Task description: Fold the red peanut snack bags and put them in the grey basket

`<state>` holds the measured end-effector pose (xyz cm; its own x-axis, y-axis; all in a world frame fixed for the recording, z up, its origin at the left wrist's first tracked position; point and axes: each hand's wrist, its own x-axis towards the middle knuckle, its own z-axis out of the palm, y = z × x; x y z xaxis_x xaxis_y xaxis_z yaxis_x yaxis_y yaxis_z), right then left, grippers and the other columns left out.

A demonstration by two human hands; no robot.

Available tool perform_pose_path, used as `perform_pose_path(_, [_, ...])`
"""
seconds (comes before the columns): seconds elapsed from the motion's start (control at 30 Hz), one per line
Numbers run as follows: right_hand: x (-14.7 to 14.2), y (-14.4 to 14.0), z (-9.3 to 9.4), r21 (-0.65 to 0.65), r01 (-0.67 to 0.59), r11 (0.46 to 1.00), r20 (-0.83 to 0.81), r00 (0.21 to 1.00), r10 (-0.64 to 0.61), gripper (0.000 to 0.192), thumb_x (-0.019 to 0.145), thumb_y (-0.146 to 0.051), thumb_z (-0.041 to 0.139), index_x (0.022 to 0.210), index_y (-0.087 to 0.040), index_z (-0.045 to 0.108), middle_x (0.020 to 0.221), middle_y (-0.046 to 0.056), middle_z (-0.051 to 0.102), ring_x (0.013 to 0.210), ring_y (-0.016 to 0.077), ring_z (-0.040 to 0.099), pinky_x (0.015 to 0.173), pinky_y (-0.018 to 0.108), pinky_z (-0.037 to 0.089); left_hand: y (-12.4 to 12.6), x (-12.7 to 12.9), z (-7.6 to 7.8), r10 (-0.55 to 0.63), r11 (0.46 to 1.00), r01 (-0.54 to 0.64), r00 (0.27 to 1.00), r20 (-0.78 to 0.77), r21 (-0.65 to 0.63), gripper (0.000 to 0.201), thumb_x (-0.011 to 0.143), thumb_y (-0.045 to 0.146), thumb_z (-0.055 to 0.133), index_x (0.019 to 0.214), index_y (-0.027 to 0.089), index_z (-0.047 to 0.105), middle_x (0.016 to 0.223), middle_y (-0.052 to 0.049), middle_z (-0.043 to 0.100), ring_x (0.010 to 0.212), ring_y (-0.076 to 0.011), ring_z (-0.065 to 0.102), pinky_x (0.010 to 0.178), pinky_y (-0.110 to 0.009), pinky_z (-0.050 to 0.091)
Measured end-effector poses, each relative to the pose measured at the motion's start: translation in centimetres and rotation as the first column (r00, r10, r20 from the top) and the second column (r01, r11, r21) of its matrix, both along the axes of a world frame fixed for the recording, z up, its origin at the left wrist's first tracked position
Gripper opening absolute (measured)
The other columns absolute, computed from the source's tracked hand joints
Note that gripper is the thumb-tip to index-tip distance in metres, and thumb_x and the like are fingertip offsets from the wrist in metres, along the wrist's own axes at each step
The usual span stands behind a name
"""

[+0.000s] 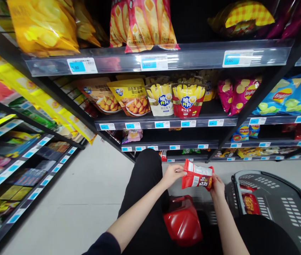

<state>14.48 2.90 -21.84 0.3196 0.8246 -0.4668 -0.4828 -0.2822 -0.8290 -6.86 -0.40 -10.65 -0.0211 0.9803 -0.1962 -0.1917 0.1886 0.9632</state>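
Observation:
A red snack packet [196, 174] with a white label and barcode is stretched sideways between my two hands, above my lap. My left hand [173, 175] pinches its left end, a ring on one finger. At the opposite end, my right hand [217, 185] grips the packet's right edge. Below it, a shiny red object [183, 221] sits between my legs; its kind I cannot make out. To the right of my right hand stands a dark grey shopping basket [269, 191], and red snack packets [250, 202] lie inside it.
Shelves [166, 122] of snack bags stand in front, with price tags along their edges. Lay's chip bags [283, 94] are on the right-hand shelves. Another shelf unit [28, 156] runs along the left, beside a pale tiled floor [92, 184]. My bent knee [148, 166] reaches near the lowest shelf.

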Motion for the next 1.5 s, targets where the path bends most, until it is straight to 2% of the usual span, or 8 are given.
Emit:
perform_pose_path(0.23, [0.5, 0.1, -0.1, -0.038, 0.044, 0.998, -0.032, 0.998, -0.045, 0.036, 0.044, -0.037, 0.079, 0.062, -0.016, 0.055, 0.048, -0.004, 0.059, 0.038, 0.0127, 0.054, 0.038, 0.025, 0.046, -0.4, 0.3, 0.7, -0.101, 0.994, 0.097, 0.991, 0.088, 0.047, 0.022, 0.053, 0.023, 0.078, 0.071, 0.013, 0.071, 0.087, -0.011, 0.071, 0.081, -0.0232, 0.065, 0.079, -0.034, 0.049])
perform_pose_path(0.7, [0.6, 0.2, -0.2, -0.098, -0.006, 0.995, -0.024, 1.0, 0.004, 0.027, 0.052, -0.031, 0.074, 0.061, -0.017, 0.053, 0.045, -0.004, 0.059, 0.037, 0.0147, 0.056, 0.038, 0.027, 0.048, -0.3, 0.2, 0.3, -0.106, 0.994, 0.107, 0.994, 0.035, -0.012, 0.029, 0.054, 0.035, 0.077, 0.069, 0.011, 0.066, 0.087, -0.01, 0.069, 0.078, -0.0218, 0.063, 0.069, -0.032, 0.049])
perform_pose_path(0.9, [1.1, 0.6, 0.8, -0.107, 0.007, 0.994, 0.004, 1.0, -0.007, 0.03, 0.05, -0.035, 0.075, 0.06, -0.018, 0.052, 0.047, -0.002, 0.061, 0.04, 0.0163, 0.058, 0.041, 0.028, 0.051, -0.2, 0.0, -0.2, 0.021, 0.987, 0.01, 0.981, -0.191, 0.157, 0.024, 0.071, 0.026, 0.065, 0.092, 0.017, 0.061, 0.078, -0.002, 0.064, 0.077, -0.0155, 0.058, 0.072, -0.026, 0.043])
perform_pose_path(1.0, [1.6, 0.8, 1.5, -0.092, 0.029, 0.995, 0.023, 0.999, -0.027, 0.034, 0.047, -0.038, 0.077, 0.062, -0.018, 0.053, 0.049, -0.002, 0.061, 0.041, 0.0157, 0.058, 0.042, 0.028, 0.051, -0.1, -0.2, -0.3, 0.068, 0.989, -0.037, 0.975, -0.211, 0.144, 0.04, 0.069, 0.019, 0.065, 0.107, 0.019, 0.054, 0.072, 0.001, 0.061, 0.072, -0.0139, 0.057, 0.067, -0.024, 0.042])
perform_pose_path(1.13, [2.3, 1.0, 3.0, -0.063, 0.043, 0.997, 0.036, 0.999, -0.04, 0.04, 0.043, -0.037, 0.078, 0.071, -0.018, 0.056, 0.054, -0.003, 0.063, 0.043, 0.0139, 0.059, 0.043, 0.025, 0.05, 0.1, -0.5, -0.5, 0.088, 0.989, -0.061, 0.972, -0.217, 0.132, 0.037, 0.068, 0.018, 0.064, 0.105, 0.019, 0.058, 0.07, 0.001, 0.06, 0.071, -0.0142, 0.057, 0.067, -0.024, 0.042])
perform_pose_path(1.33, [3.0, 0.5, 7.0, 0.078, -0.157, 0.984, -0.002, 0.987, 0.158, 0.065, 0.048, -0.034, 0.08, 0.107, -0.024, 0.056, 0.07, -0.001, 0.068, 0.057, 0.0157, 0.064, 0.051, 0.026, 0.052, 0.3, -0.7, -0.4, 0.104, 0.989, -0.082, 0.977, -0.184, 0.125, 0.032, 0.067, 0.021, 0.065, 0.099, 0.017, 0.065, 0.071, 0.001, 0.059, 0.069, -0.0127, 0.055, 0.069, -0.024, 0.042])
perform_pose_path(1.43, [3.3, 0.2, 8.4, 0.089, -0.38, 0.921, -0.005, 0.924, 0.381, 0.057, 0.049, -0.032, 0.081, 0.101, -0.022, 0.061, 0.084, 0.004, 0.069, 0.07, 0.0194, 0.066, 0.06, 0.029, 0.053, 0.3, -0.8, 0.0, 0.078, 0.992, -0.063, 0.986, -0.148, 0.106, 0.029, 0.066, 0.022, 0.065, 0.095, 0.016, 0.066, 0.071, 0.001, 0.058, 0.066, -0.0115, 0.052, 0.068, -0.024, 0.04])
perform_pose_path(1.5, [3.5, 0.1, 8.8, 0.08, -0.431, 0.899, 0.03, 0.902, 0.43, 0.045, 0.048, -0.031, 0.082, 0.088, -0.019, 0.065, 0.081, 0.004, 0.069, 0.068, 0.0185, 0.065, 0.06, 0.028, 0.053, 0.4, -0.9, 0.1, 0.059, 0.996, -0.052, 0.993, -0.107, 0.07, 0.027, 0.065, 0.022, 0.066, 0.092, 0.016, 0.066, 0.068, 0.001, 0.057, 0.063, -0.0106, 0.051, 0.064, -0.023, 0.039])
